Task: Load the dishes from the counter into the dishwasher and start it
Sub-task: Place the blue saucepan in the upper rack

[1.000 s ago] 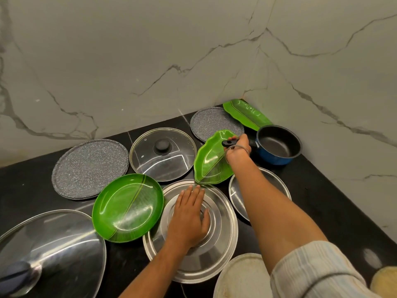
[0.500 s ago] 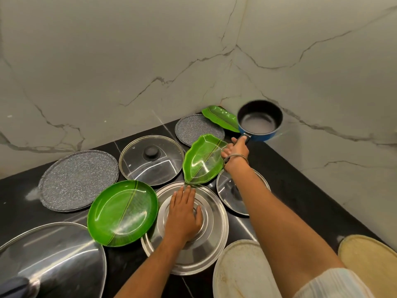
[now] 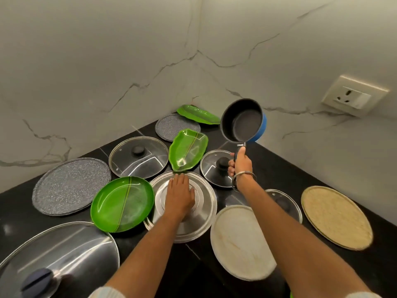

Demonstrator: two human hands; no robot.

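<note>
One saucepan point(image 3: 242, 121) held aloft, handle down in right hand point(image 3: 241, 163), mouth facing camera.

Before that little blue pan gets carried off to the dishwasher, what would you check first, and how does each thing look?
1. Right hand has a firm hold on the pan handle: ok, fingers wrapped round it.
2. Pan lifted off the counter: ok.
3. Pan empty: ok, nothing shows inside.
4. Left hand free: not ok, it lies flat on the steel lid.
5. Dishwasher open and ready: cannot tell, out of view.
</note>
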